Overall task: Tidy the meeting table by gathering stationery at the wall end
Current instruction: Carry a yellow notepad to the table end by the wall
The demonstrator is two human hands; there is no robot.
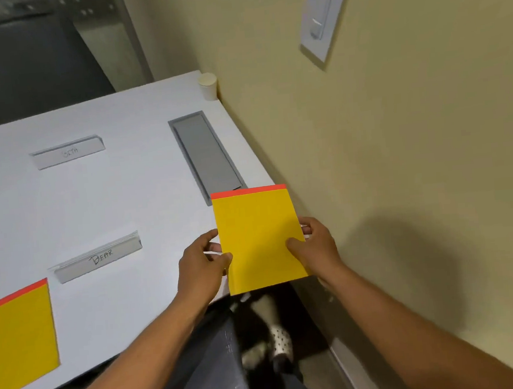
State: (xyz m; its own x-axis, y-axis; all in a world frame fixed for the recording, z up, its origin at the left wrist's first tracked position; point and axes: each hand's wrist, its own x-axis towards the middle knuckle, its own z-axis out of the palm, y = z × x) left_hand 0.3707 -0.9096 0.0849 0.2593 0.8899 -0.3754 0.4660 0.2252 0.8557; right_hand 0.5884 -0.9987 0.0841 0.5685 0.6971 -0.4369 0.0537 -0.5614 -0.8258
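1. While both hands grip it, the yellow rectangular notepad with a red strip along its top (257, 240) sits at the near right corner of the white meeting table (124, 190), and its near edge hangs past the table edge.
2. The left hand (201, 266) pinches the pad's left edge, thumb on top, and the right hand (314, 243) pinches the right edge in the same way; both are closed on the pad. I cannot tell if the pad already rests on the table or is just above it.
3. The long axis of the pad runs from near to far, almost parallel to the beige wall (400, 150) on the right, with the red strip at the far end.
4. The pad's right edge is just beside the wall, so I judge the coming move as a short setting down, and the right hand is the nearer one to the wall.
5. A second yellow notepad with a red strip (18, 337) lies well apart at the near left; it probably must be gathered next.
6. Two grey name plates, one marked "DEAR" (99, 257), lie between the pads.
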